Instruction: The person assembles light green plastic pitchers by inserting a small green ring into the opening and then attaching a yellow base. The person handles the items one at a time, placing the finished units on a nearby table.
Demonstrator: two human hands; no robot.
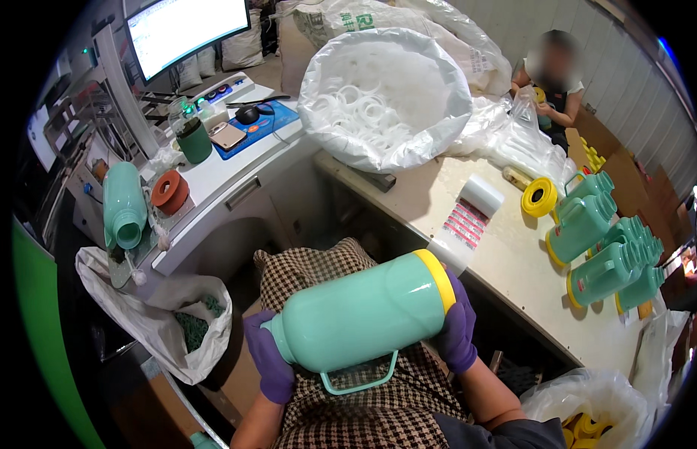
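Two gloved hands hold one mint-green flask (363, 314) sideways over a checked apron (363, 408), near the lower middle of the scene; its yellow base ring (438, 278) points right and far, its narrow neck points left, and its handle (360, 380) hangs underneath; the left hand (270, 359), in a purple glove, wraps the neck end, grip clamped on the flask; the right hand (459, 329), also in purple, cups the yellow-ringed end, fingers closed against the flask.

Right of the flask runs a pale worktop (506, 262); on it lie a roll of pink-and-white stickers (472, 213), a loose yellow ring (539, 197), and a cluster of finished green flasks (607, 251) lying side by side at the right edge; at the far end sits a large white bag of pale plastic rings (386, 97); beyond it a second person (554, 82) sits at work.

Left of the apron a machine bench (236, 168) carries another green flask (124, 206) lying on its side, an orange-brown cap (169, 191) just beside it, a dark green cup (193, 138), and a bright monitor (187, 30) at the far left; below it a white sack of green parts (180, 322) slumps open; a clear bag of yellow rings (588, 419) sits at the near right.
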